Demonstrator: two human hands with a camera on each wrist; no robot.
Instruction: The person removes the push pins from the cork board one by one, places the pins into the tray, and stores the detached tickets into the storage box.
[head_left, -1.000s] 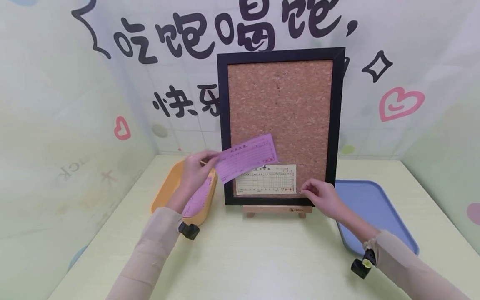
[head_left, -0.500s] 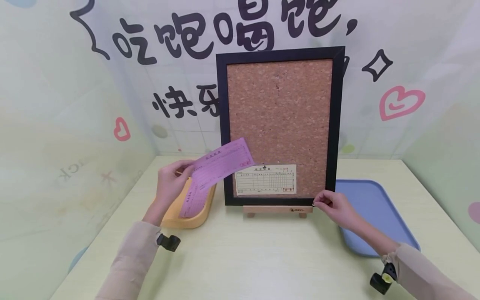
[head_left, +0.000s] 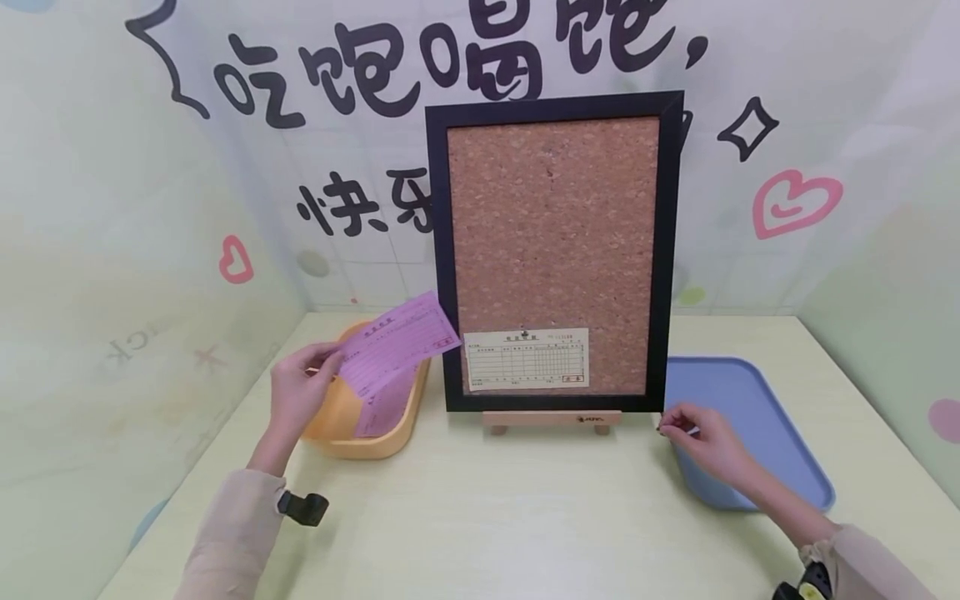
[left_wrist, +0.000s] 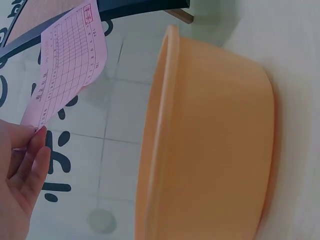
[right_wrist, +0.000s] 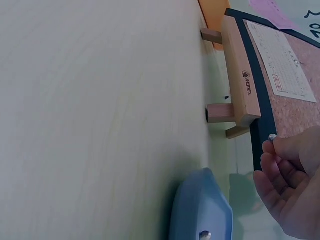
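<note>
In the head view my left hand (head_left: 297, 392) pinches a pink receipt slip (head_left: 397, 346) by its left end, over the yellow-orange bin (head_left: 408, 425). Another pink slip (head_left: 382, 412) lies in that bin. My right hand (head_left: 708, 442) is beside the lower right corner of the framed cork board (head_left: 555, 225), above the blue tray's left edge. Between its thumb and index finger it pinches a small silver pushpin (right_wrist: 272, 137). A cream receipt slip (head_left: 525, 358) hangs low on the cork, with a pin (head_left: 525, 335) at its top edge.
The board stands on a small wooden easel (head_left: 551, 419). The blue tray (head_left: 750, 417) lies to the right, with a silver pin (right_wrist: 205, 235) in it. Behind the table (head_left: 495, 517) hangs a printed backdrop (head_left: 360, 275) with large black lettering.
My left hand has drawn the pink slip left and down, away from the board to over the bin. My right hand has moved right and down, from the cream slip to near the tray.
</note>
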